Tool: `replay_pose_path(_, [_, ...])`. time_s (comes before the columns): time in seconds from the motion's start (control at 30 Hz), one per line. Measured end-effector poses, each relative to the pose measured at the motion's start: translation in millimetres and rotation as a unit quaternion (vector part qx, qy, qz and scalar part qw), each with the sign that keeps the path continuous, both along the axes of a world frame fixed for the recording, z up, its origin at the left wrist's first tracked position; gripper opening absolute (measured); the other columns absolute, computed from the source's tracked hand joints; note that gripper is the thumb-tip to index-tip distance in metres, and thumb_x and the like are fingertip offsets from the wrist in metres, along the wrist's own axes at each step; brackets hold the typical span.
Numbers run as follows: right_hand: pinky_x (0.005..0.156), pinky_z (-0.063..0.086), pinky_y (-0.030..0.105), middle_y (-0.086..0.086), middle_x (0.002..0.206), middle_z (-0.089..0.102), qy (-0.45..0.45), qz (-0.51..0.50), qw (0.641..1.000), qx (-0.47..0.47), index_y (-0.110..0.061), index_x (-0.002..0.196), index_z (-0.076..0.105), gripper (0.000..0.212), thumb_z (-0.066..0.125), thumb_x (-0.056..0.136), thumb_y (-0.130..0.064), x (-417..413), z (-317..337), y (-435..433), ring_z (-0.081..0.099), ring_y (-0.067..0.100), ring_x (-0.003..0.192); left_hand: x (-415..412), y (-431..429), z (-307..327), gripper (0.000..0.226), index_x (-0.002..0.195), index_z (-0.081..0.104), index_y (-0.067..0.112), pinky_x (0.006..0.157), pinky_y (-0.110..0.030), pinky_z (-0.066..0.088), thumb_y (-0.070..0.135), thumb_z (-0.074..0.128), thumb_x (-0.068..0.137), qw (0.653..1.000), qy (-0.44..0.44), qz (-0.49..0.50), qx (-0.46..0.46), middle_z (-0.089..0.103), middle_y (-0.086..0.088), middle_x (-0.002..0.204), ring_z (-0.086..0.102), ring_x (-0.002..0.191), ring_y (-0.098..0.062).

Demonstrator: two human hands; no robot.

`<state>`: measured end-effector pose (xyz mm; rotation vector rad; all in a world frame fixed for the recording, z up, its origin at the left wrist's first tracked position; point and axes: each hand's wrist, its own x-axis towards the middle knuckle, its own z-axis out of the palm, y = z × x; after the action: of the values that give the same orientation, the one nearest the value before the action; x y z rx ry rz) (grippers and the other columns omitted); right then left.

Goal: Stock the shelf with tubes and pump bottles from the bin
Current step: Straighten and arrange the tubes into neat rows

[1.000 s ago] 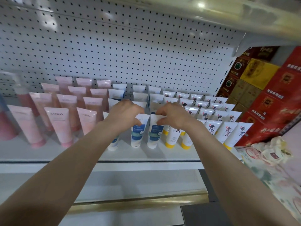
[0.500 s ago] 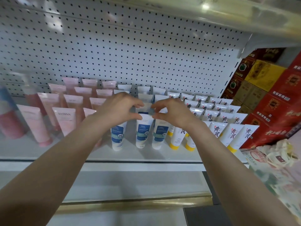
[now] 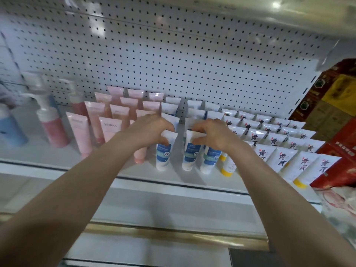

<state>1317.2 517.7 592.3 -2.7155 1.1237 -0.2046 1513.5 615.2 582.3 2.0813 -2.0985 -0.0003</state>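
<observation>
Two blue tubes (image 3: 163, 153) are pinched in the fingers of left hand (image 3: 149, 132) and right hand (image 3: 211, 134); pushing toward 12 o'clock risks toppling rows behind (image 3: 194, 112)

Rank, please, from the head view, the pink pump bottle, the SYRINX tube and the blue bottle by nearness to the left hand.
1. SYRINX tube, just left of the left hand.
2. pink pump bottle, farther left.
3. blue bottle, far-left edge.
</observation>
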Motion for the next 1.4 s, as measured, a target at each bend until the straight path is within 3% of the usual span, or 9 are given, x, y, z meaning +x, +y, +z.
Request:
replay_pose_path(0.17, [0.068, 0.037, 0.028, 0.001, 0.089, 0.062, -0.005, -0.02, 1.0, 0.008, -0.019, 0.098, 0.07, 0.017, 0.074, 0.083, -0.025, 0, -4, -1, 0.055, 0.02, 0.088, -4, -5, -6, 0.026, 0.101, 0.067, 0.022, 0.067, -0.032, 0.04, 0.035, 0.073, 0.08, 1.0, 0.012, 0.005, -0.022, 0.063, -0.003, 0.09, 0.055, 0.09, -0.025])
replay_pose_path(0.37, [0.075, 0.044, 0.03, 0.004, 0.101, 0.065, 0.0, -0.03, 0.999, 0.017, -0.018, 0.108, 0.07, 0.027, 0.074, 0.084, -0.027, 1, -4, -1, 0.057, 0.022, 0.094, -10, -12, -8, 0.024, 0.099, 0.065, 0.023, 0.068, -0.031, 0.038, 0.036, 0.072, 0.081, 0.999, 0.018, 0.009, -0.037, 0.053, 0.001, 0.083, 0.054, 0.091, -0.026])
replay_pose_path(0.57, [0.074, 0.044, 0.03, 0.004, 0.101, 0.067, 0.006, -0.023, 1.0, 0.014, -0.016, 0.106, 0.07, 0.025, 0.073, 0.084, -0.028, 0, -4, -2, 0.058, 0.021, 0.094, -11, -15, -7, 0.023, 0.098, 0.065, 0.023, 0.065, -0.03, 0.035, 0.036, 0.073, 0.081, 0.999, 0.016, 0.004, -0.044, 0.053, 0.003, 0.082, 0.052, 0.087, -0.023])
replay_pose_path(0.7, [0.086, 0.051, 0.034, 0.0, 0.103, 0.072, -0.043, -0.011, 0.999, 0.031, -0.02, 0.102, 0.073, 0.023, 0.07, 0.086, -0.037, -2, 2, -3, 0.063, 0.017, 0.098, -8, -14, -5, 0.025, 0.105, 0.068, 0.029, 0.066, -0.026, 0.037, 0.038, 0.071, 0.082, 0.997, 0.054, -0.007, -0.062, 0.063, 0.007, 0.089, 0.057, 0.085, -0.018])
replay_pose_path(0.77, [0.093, 0.048, 0.027, -0.004, 0.107, 0.073, -0.099, -0.012, 0.995, 0.026, -0.023, 0.106, 0.074, 0.021, 0.068, 0.089, -0.034, -4, 10, -6, 0.064, 0.012, 0.102, -6, -17, -1, 0.024, 0.107, 0.071, 0.028, 0.074, -0.024, 0.044, 0.036, 0.069, 0.085, 0.99, 0.092, -0.024, -0.108, 0.072, 0.009, 0.098, 0.064, 0.091, -0.016])
replay_pose_path(0.87, [0.09, 0.04, 0.013, -0.002, 0.11, 0.072, -0.155, -0.022, 0.988, 0.02, -0.019, 0.112, 0.073, 0.021, 0.067, 0.091, -0.021, -5, 21, -19, 0.064, 0.011, 0.103, -2, -28, 9, 0.021, 0.11, 0.071, 0.024, 0.08, -0.025, 0.042, 0.027, 0.066, 0.09, 0.985, 0.088, -0.009, -0.147, 0.072, 0.007, 0.107, 0.064, 0.099, -0.017])
replay_pose_path(1.07, [0.095, 0.046, 0.03, -0.005, 0.103, 0.07, -0.095, -0.002, 0.995, 0.003, -0.022, 0.115, 0.07, 0.027, 0.072, 0.088, -0.02, 7, 25, -53, 0.063, 0.017, 0.099, 6, -57, 22, 0.034, 0.125, 0.062, 0.027, 0.094, -0.033, 0.044, 0.02, 0.063, 0.092, 0.998, 0.013, 0.041, -0.052, 0.061, 0.0, 0.127, 0.055, 0.115, -0.024])
replay_pose_path(1.3, [0.09, 0.05, 0.031, 0.0, 0.106, 0.072, -0.034, 0.064, 0.997, 0.025, -0.018, 0.109, 0.073, 0.027, 0.077, 0.083, -0.022, 24, 17, -70, 0.065, 0.017, 0.098, 8, -72, 17, 0.025, 0.112, 0.069, 0.025, 0.086, -0.03, 0.043, 0.019, 0.067, 0.088, 0.999, -0.027, 0.035, -0.013, 0.067, 0.001, 0.114, 0.057, 0.108, -0.023])
replay_pose_path(1.4, [0.084, 0.052, 0.034, 0.0, 0.095, 0.072, -0.014, 0.073, 0.997, 0.015, -0.017, 0.1, 0.076, 0.021, 0.079, 0.08, -0.025, 29, 13, -77, 0.065, 0.019, 0.09, 6, -76, 13, 0.018, 0.104, 0.071, 0.024, 0.073, -0.029, 0.038, 0.022, 0.068, 0.087, 0.998, -0.041, 0.044, -0.006, 0.066, -0.001, 0.109, 0.057, 0.104, -0.024])
